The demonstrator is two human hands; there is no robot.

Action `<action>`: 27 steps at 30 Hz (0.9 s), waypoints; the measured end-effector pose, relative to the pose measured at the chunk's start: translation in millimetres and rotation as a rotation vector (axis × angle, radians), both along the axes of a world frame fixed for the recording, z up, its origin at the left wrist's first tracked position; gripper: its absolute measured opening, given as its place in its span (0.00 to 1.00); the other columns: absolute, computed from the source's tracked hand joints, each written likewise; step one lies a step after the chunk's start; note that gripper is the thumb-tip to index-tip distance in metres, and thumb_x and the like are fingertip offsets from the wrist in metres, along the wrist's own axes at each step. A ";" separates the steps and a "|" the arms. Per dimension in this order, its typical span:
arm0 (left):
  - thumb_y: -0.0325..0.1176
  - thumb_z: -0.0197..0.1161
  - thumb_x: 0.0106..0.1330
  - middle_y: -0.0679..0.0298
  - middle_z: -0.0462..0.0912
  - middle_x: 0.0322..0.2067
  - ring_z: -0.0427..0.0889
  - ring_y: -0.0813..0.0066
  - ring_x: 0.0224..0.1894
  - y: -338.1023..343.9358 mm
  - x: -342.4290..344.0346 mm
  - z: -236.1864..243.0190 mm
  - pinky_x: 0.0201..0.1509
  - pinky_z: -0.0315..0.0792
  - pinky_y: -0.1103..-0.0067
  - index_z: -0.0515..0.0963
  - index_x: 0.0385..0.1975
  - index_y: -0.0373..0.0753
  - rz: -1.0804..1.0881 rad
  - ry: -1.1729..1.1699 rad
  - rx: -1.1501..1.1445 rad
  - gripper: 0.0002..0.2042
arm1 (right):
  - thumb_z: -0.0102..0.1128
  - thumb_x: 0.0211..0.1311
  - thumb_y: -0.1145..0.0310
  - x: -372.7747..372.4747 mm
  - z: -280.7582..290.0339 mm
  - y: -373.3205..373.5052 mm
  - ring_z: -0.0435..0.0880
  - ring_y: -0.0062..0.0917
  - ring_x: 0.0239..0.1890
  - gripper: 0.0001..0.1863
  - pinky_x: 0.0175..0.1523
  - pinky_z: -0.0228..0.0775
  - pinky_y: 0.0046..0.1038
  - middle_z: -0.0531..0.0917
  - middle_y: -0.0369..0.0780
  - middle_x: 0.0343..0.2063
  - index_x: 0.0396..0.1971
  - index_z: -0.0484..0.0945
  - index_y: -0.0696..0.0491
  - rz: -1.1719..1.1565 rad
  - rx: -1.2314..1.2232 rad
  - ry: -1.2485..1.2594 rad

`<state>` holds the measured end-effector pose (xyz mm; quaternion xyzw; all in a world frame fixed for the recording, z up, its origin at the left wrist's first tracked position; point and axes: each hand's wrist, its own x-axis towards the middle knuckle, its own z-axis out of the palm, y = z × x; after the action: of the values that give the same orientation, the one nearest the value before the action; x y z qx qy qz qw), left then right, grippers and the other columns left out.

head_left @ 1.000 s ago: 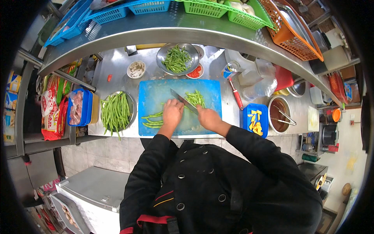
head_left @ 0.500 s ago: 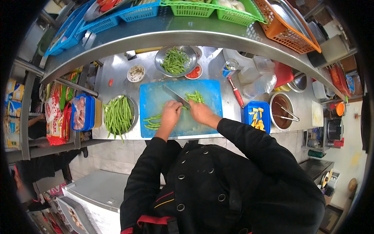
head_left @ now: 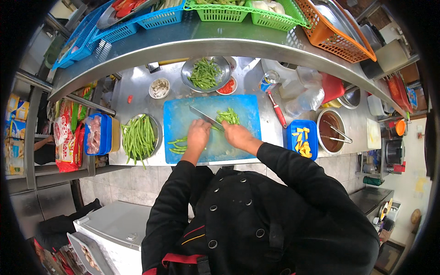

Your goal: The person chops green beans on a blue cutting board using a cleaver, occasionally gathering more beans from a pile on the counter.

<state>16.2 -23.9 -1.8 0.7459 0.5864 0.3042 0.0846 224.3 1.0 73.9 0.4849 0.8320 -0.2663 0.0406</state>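
Note:
A kitchen knife is gripped in my right hand (head_left: 238, 137), its blade (head_left: 204, 114) slanting up and left across the blue cutting board (head_left: 176, 112). My left hand (head_left: 199, 134) is closed, fingers curled, over green beans; a short piece of them shows between it and the knife. Beyond the knife lies a heap of cut beans (head_left: 228, 116) on the board. A few longer beans (head_left: 178, 145) rest at the board's left, partly under my left hand. Left of the board, whole green beans (head_left: 138, 137) fill a round metal dish.
Behind the board stand a metal bowl (head_left: 184, 73) of cut beans, a small white bowl (head_left: 159, 88) and a bowl of chopped red pieces (head_left: 227, 87). To the right are a red-handled peeler (head_left: 278, 114), a can (head_left: 269, 81), a blue tub (head_left: 313, 130) and a pot (head_left: 340, 121). A shelf (head_left: 211, 45) overhangs the counter.
The knife blade and both hands have shifted slightly on the board. At the far left, another person in dark clothes has moved lower in the view.

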 end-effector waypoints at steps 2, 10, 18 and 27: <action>0.28 0.68 0.61 0.59 0.81 0.34 0.79 0.54 0.42 -5.5 -2.1 1.4 0.49 0.76 0.63 0.86 0.33 0.40 -0.002 0.001 -0.009 0.03 | 0.48 0.68 0.74 -6.2 9.5 1.5 0.89 0.54 0.38 0.16 0.43 0.80 0.53 0.87 0.58 0.34 0.54 0.72 0.60 0.035 0.000 -0.001; 0.26 0.68 0.59 0.59 0.81 0.35 0.79 0.53 0.43 -11.7 6.2 -1.7 0.49 0.77 0.62 0.85 0.33 0.40 0.000 -0.060 0.008 0.04 | 0.54 0.67 0.71 -9.1 -19.2 -9.7 0.87 0.57 0.32 0.20 0.40 0.79 0.57 0.85 0.59 0.28 0.57 0.69 0.61 -0.069 0.035 0.058; 0.25 0.71 0.55 0.59 0.83 0.37 0.81 0.55 0.44 -3.8 -6.9 12.6 0.52 0.76 0.64 0.86 0.33 0.39 0.091 -0.025 -0.015 0.06 | 0.49 0.68 0.73 -15.7 -3.3 1.6 0.89 0.54 0.38 0.17 0.44 0.81 0.53 0.87 0.59 0.34 0.55 0.71 0.60 -0.040 0.025 0.069; 0.28 0.70 0.59 0.60 0.83 0.35 0.80 0.55 0.43 -13.4 13.7 2.6 0.49 0.76 0.64 0.86 0.33 0.39 0.003 -0.068 -0.006 0.04 | 0.52 0.66 0.72 -1.0 -3.5 -6.8 0.88 0.57 0.37 0.17 0.44 0.79 0.56 0.86 0.60 0.32 0.53 0.70 0.60 -0.029 0.007 0.040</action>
<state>29.9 -37.3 0.7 0.7342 0.5852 0.3275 0.1064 223.3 -5.8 70.4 0.4915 0.8265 -0.2736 0.0183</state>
